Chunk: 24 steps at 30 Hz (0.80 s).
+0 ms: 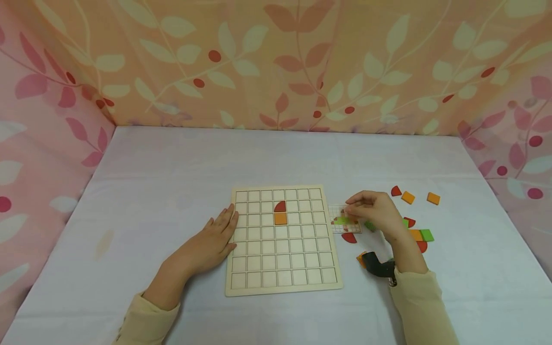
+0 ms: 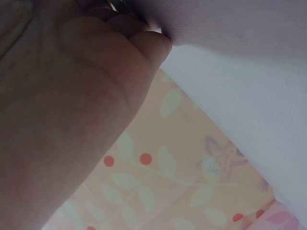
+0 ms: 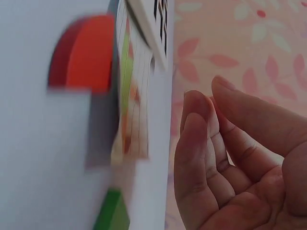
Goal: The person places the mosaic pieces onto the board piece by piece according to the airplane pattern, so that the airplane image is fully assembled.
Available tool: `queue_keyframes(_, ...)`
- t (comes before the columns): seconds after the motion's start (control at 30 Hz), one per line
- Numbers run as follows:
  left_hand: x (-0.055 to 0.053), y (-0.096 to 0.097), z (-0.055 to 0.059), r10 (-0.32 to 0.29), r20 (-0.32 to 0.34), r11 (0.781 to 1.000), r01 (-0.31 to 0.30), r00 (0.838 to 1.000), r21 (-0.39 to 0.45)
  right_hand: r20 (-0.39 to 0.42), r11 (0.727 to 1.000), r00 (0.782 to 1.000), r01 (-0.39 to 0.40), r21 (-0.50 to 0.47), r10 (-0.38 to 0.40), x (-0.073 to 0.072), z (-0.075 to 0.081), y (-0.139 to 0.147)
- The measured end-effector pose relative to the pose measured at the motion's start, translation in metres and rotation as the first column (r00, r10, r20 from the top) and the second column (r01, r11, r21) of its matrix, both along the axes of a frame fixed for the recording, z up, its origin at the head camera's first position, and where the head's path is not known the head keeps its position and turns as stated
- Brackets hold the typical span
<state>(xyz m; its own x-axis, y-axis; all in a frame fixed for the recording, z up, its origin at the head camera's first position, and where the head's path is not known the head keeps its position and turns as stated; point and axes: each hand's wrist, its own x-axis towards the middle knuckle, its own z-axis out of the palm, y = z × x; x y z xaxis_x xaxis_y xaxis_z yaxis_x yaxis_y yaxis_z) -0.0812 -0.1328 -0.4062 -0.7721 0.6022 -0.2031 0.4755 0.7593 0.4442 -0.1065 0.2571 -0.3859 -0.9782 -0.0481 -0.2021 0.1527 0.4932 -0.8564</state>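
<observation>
Here's the left hand (image 1: pixel 213 243), fingers extended and spread along the left edge of the board (image 1: pixel 263 279), gripping nothing; it looks like a steadying touch. Over on the other side, the right hand (image 1: pixel 375 211) hovers at the small card (image 1: pixel 340 229), fingers bent, thumb near the fingertips, and the right wrist view shows nothing between them. The card sits right by the board's right edge, probably so its printed pattern can be read beside the grid; whether it tucks under, I can't tell.

On the board, two pieces lie in the middle column: a red quarter-round (image 1: pixel 281 206) in the second row, and directly below it an orange square (image 1: pixel 281 219). Their straight sides line up with the grooves, so each looks fitted to a single cell.

Just below the card rests a loose red piece (image 1: pixel 349 238), one side curved, and a green piece (image 1: pixel 370 225) shows near the right hand. Farther right, orange squares (image 1: pixel 433 198) and more pieces scatter within easy reach, some touching.

Textures now: the board is pale, flat and wood-like, with rounded corners; the card looks thin and slightly bowed; the pieces are smooth, thick-edged and matte. Beneath it all, soft white cloth covers the worktop (image 1: pixel 194 158).
</observation>
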Motion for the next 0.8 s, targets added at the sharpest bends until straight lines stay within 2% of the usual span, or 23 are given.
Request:
queue_keyframes(0.27,0.000,0.000,0.000,-0.004,-0.004,1.000,0.004,1.000,0.003,-0.017,0.994,0.995,0.103,0.025,-0.103,0.007,-0.001,0.043)
queue_keyframes(0.43,0.000,0.000,-0.001,-0.005,-0.010,1.000,0.005,1.000,0.001,0.020,0.980,0.981,0.190,0.058,-0.192,0.012,-0.003,0.065)
queue_keyframes(0.6,0.001,0.000,-0.001,-0.010,-0.013,1.000,0.010,1.000,0.004,0.056,0.967,0.965,0.256,0.012,-0.256,0.016,-0.007,0.085)
queue_keyframes(0.8,0.000,0.000,-0.001,-0.004,-0.011,1.000,0.004,1.000,0.001,0.030,0.950,0.954,0.295,0.097,-0.300,0.016,-0.010,0.094)
